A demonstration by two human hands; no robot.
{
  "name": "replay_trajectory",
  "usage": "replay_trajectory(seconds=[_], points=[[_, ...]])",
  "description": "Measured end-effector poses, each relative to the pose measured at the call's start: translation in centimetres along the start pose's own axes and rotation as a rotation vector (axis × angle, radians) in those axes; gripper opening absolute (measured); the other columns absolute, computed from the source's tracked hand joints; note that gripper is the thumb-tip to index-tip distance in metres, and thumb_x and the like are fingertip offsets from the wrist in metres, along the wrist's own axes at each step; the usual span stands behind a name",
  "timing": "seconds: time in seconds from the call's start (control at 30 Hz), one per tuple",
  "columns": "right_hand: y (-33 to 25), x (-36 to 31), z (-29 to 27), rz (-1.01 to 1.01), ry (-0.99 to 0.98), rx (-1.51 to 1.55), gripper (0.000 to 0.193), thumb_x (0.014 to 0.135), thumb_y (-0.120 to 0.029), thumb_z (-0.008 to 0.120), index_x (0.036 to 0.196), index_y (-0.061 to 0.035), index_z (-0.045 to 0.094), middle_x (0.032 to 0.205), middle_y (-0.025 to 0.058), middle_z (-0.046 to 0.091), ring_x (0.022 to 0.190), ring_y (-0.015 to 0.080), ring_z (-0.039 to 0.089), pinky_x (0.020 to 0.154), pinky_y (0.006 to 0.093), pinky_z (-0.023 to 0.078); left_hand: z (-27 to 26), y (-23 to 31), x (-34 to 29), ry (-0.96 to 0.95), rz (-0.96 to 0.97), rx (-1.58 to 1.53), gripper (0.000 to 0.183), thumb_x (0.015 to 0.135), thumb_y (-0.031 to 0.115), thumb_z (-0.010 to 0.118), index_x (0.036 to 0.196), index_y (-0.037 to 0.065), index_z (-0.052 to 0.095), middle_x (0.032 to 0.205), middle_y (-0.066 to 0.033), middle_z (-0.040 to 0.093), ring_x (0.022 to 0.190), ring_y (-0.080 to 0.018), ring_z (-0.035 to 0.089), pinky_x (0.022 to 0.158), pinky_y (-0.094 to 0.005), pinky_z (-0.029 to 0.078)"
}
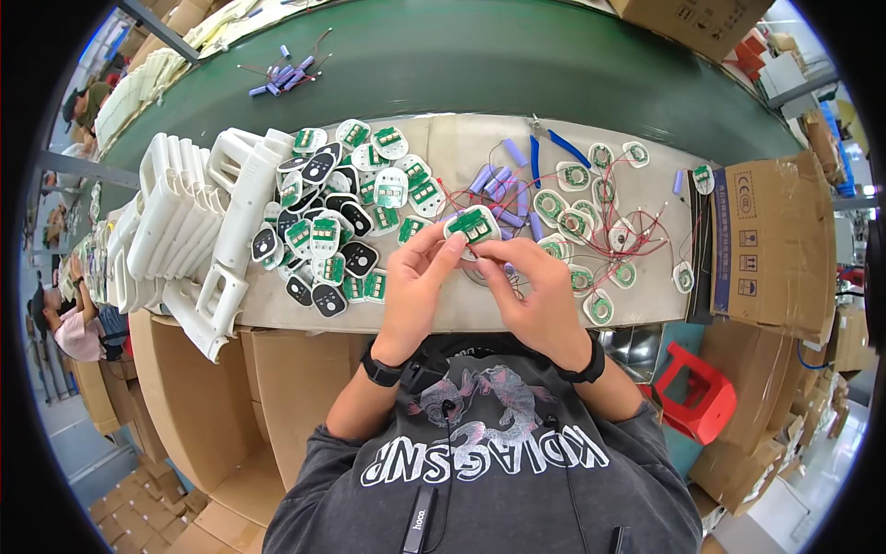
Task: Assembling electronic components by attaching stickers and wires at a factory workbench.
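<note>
Left fingers [448,253]: pinching panel [472,224] | right fingers [499,249]: nearly closed, hold unclear | green side up, long axis unclear

Rounded white panel [484,240], green board [470,222] uppermost, between left hand [415,279] and right hand [543,294]

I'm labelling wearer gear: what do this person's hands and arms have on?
The left hand and right hand are gloveless. Each wrist wears a black band: left band, right band. Dark grey, loose sleeves leave the forearms bare.
</note>
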State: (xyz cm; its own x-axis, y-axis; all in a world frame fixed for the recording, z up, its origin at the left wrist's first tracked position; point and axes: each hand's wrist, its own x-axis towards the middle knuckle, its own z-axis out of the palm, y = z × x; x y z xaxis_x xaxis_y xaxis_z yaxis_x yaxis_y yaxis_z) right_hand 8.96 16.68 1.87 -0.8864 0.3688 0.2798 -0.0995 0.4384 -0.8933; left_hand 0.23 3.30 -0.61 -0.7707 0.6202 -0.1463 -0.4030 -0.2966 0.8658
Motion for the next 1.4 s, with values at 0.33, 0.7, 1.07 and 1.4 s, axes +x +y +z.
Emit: replay_trajectory(seconds=[0.33, 0.7, 1.07, 1.4], points=[[2.0, -0.8, -0.6, 0.257, 0.11, 0.347, 0.012, 0.094, -0.009, 0.061, 0.1, 0.0011, 0.058, 0.089, 0.0048, 0.062, 0.083, 0.0109, 0.061, 0.073, 0.0257, 0.05, 0.1, 0.2, -0.1, 0.022, -0.045, -0.141, 0.027, 0.095, 0.007, 0.055, 0.118, -0.006, 0.058, 0.11, -0.0121, 0.066, 0.098, -0.0179, 0.065, 0.083, -0.0338, 0.056], [4.4, 0.3, -5.6, 0.297, -0.031, 0.157, 0.017, 0.098, -0.014, 0.056, 0.101, 0.0016, 0.063, 0.09, 0.004, 0.064, 0.08, 0.0093, 0.06, 0.072, 0.0232, 0.049, -2.8, -0.9, -0.6, 0.154, -0.087, -0.105, 0.022, 0.097, 0.019, 0.059, 0.107, 0.0, 0.064, 0.097, -0.005, 0.068, 0.084, -0.0112, 0.064, 0.071, -0.0273, 0.053], [6.0, -1.1, -4.4, 0.065, -0.294, -0.178, 0.021, 0.081, -0.005, 0.071, 0.101, -0.0021, 0.064, 0.096, 0.008, 0.061, 0.082, 0.0197, 0.06, 0.074, 0.0304, 0.049, -0.7, 1.9, 0.3, 0.102, 0.013, -0.235, 0.02, 0.098, 0.015, 0.057, 0.107, -0.001, 0.063, 0.096, -0.0083, 0.069, 0.081, -0.0145, 0.066, 0.068, -0.0292, 0.054], [7.0, -2.8, -4.9, 0.147, -0.176, -0.185, 0.01, 0.087, -0.007, 0.067, 0.094, -0.0006, 0.063, 0.091, 0.0095, 0.061, 0.078, 0.0204, 0.061, 0.07, 0.0304, 0.049, -1.5, 6.7, -0.1, 0.067, 0.266, -0.159, 0.02, 0.099, 0.014, 0.054, 0.111, 0.001, 0.064, 0.1, -0.0079, 0.069, 0.078, -0.0164, 0.066, 0.066, -0.0304, 0.055]])
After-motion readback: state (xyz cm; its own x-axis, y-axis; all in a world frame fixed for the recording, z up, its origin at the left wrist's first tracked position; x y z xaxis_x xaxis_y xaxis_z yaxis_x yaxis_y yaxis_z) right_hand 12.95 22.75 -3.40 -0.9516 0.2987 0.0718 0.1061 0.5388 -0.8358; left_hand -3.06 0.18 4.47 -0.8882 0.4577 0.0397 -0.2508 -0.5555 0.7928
